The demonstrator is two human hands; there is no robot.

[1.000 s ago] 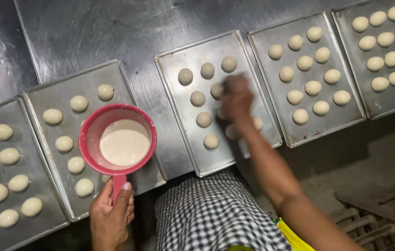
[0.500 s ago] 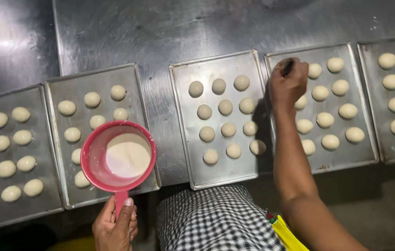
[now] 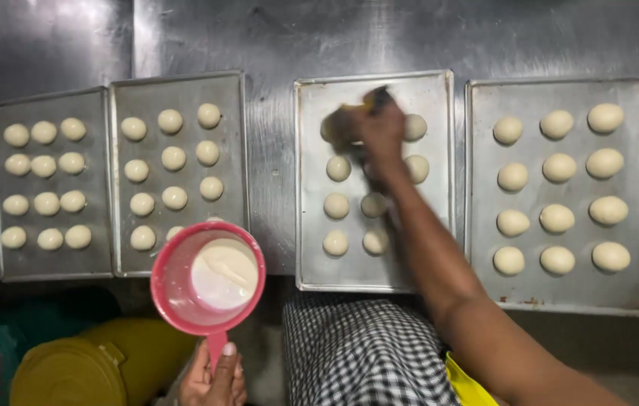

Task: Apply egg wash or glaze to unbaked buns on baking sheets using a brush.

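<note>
My left hand (image 3: 214, 376) grips the handle of a pink plastic scoop (image 3: 208, 277) that holds white liquid; it hovers over the near edge of a steel tray (image 3: 176, 83) of pale dough balls. My right hand (image 3: 368, 128) reaches over the middle tray (image 3: 379, 282). It holds a small dark-handled brush (image 3: 376, 96), blurred, on the dough balls (image 3: 336, 204) in the far rows. My forearm hides part of that tray's right column.
Further trays of dough balls lie on the steel table: one at far left (image 3: 49, 267), one at right (image 3: 560, 304), and another's edge at the far right. A yellow container (image 3: 94, 365) stands at lower left. A checked cloth (image 3: 364, 353) covers my front.
My right hand with the brush has moved left, from the near corner of the right tray to the far rows of the middle tray. The scoop stays over the same tray.
</note>
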